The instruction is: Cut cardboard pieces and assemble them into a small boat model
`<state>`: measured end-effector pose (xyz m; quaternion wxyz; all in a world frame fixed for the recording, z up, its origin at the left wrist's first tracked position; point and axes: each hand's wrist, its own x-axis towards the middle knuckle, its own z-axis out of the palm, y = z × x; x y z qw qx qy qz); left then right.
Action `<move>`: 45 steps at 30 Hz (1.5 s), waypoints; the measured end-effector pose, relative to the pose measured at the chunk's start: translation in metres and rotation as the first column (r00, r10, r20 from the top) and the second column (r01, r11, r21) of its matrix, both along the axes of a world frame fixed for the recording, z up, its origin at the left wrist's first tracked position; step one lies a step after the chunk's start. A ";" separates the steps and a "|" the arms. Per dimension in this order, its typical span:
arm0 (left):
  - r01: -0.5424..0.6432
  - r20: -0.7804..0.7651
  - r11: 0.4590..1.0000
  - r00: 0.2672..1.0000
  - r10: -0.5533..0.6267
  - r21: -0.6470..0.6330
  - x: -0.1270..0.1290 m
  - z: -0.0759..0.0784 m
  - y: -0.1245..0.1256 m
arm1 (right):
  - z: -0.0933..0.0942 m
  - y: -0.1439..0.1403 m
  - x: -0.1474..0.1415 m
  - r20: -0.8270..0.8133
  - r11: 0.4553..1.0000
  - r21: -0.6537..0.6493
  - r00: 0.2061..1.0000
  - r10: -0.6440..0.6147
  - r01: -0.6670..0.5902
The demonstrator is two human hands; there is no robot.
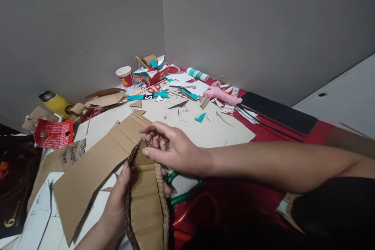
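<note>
Clearly the desk (222, 133) was already covered with offcuts around a large flat cardboard sheet (96, 172). Nearer, a curved cardboard piece (146, 199), strips joined at a point, seemed only partly built. The left hand (115, 207) gripped it from below; the right hand (172, 148) pinched its tip. A pink glue gun (221, 95) lay well apart.
</note>
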<state>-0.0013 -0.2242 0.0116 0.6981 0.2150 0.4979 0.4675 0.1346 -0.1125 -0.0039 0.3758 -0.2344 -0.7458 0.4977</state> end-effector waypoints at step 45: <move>0.049 -0.520 0.969 0.850 0.088 0.243 -0.029 -0.008 0.013 | -0.009 0.003 -0.010 -0.121 0.835 -0.496 0.971 0.205 -0.238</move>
